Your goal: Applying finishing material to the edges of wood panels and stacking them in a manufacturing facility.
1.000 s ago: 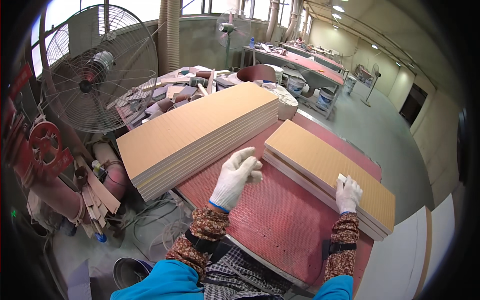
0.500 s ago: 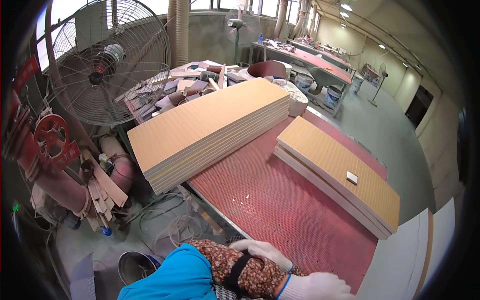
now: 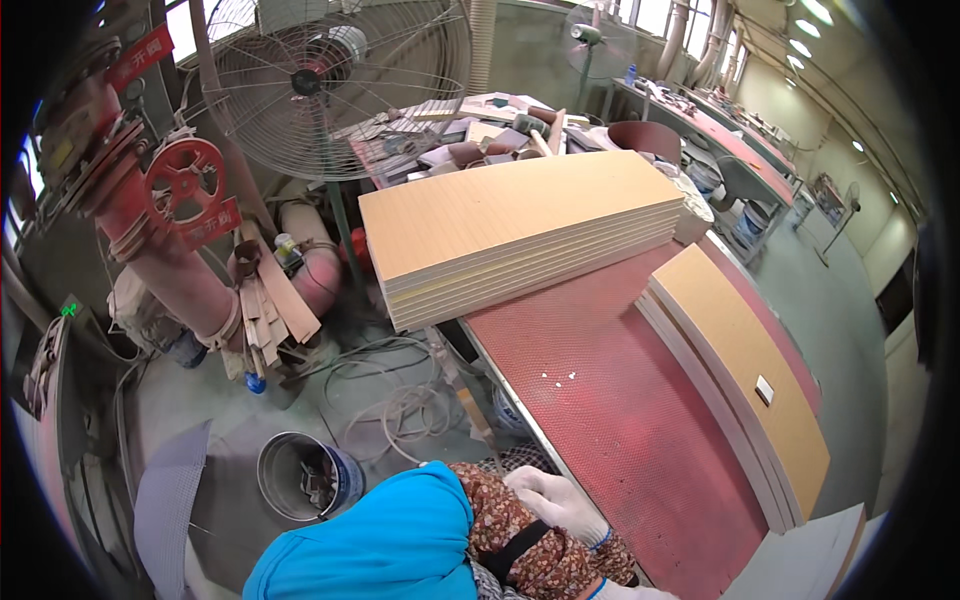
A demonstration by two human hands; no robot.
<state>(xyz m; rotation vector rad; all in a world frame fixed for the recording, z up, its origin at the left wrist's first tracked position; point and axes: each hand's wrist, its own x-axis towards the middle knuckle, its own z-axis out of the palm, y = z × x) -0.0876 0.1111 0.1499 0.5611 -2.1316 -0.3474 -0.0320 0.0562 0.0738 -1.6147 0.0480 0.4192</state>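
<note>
Head: knit-gloved hand (image 3: pixel 557 501), oblong boards (image 3: pixel 735 330).

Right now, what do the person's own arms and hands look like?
The right hand and the left hand, mostly cut off by the lower edge, wear white gloves with blue-edged cuffs. The left arm has a bright blue upper sleeve, then a brown floral lower sleeve crossed by a black strap. A little of the right sleeve shows, also floral.

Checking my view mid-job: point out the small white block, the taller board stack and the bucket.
Small white block (image 3: pixel 764 389): head view, top face.
Taller board stack (image 3: pixel 520 210): head view, upper face.
Bucket (image 3: pixel 282 468): head view, inner wall.
</note>
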